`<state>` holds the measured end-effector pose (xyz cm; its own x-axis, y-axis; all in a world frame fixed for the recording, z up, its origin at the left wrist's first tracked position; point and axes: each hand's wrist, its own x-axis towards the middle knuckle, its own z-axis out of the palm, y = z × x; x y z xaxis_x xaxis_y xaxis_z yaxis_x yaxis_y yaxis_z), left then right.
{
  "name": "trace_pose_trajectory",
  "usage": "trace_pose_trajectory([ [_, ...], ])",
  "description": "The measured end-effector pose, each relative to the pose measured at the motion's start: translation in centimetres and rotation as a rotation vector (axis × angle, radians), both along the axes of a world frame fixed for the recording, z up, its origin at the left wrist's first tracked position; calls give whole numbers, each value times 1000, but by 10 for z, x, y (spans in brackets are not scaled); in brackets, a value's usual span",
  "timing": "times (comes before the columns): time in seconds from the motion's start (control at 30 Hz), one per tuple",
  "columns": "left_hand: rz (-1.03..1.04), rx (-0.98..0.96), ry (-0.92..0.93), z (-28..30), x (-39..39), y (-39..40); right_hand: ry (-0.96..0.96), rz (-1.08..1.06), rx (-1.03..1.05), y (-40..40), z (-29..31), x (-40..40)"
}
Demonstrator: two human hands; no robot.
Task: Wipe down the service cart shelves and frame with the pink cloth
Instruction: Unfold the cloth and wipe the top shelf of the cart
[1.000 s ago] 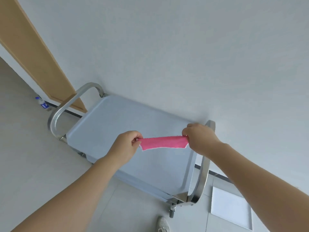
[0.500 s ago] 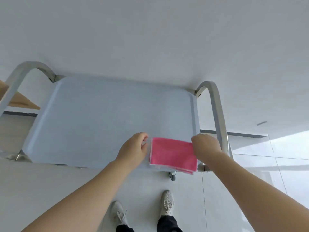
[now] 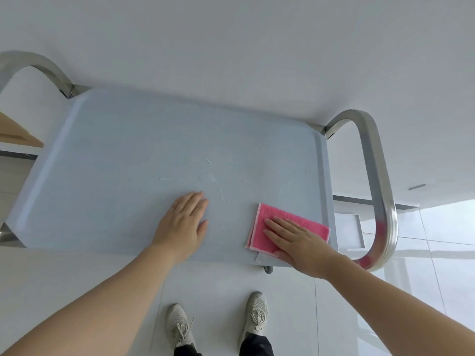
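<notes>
Head view: the person stands at the near long edge of a service cart, looking down on its pale blue top shelf [image 3: 128,155], which is a flat tray with a raised rim. The left hand [image 3: 182,224] lies flat on the shelf near the front edge, fingers straight and close together, holding nothing. The right hand [image 3: 295,240] lies flat too, with its fingers stretched out over the pink cloth [image 3: 267,222] and pressing it onto the shelf; it does not pinch or curl round the cloth. The cloth is folded into a rectangle and sits in the front right corner of the shelf, its right end touching the raised rim and its near edge just beside the front edge. Small water drops [image 3: 221,195] and thin wet streaks dot the shelf between and beyond the two hands. A curved steel handle [image 3: 377,176] loops up at the right end of the cart, with a pink reflection low on its bend, and a second steel handle [image 3: 43,65] rises at the far left corner. A caster [image 3: 267,270] shows under the front edge. Below, two grey shoes [image 3: 180,327] stand on the pale tiled floor [image 3: 77,283]. A white wall [image 3: 231,47] runs behind the cart.
</notes>
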<state>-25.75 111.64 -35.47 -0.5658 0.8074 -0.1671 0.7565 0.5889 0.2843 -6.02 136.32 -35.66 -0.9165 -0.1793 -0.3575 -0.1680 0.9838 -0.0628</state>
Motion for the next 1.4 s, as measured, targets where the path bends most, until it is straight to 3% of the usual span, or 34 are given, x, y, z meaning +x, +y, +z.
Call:
trace_pose_trajectory([
  [0.33, -50, 44, 11, -25, 0, -1, -31, -74, -21, 9, -16, 3],
  [0.87, -61, 97, 7, -29, -3, 2, 114, -761, 116, 126, -31, -114],
  [1.17, -61, 69, 20, -31, -2, 4, 146, -828, 124, 146, -35, -140],
  [1.4, -49, 52, 6, -29, -2, 5, 119, -775, 37, 65, -38, -84],
])
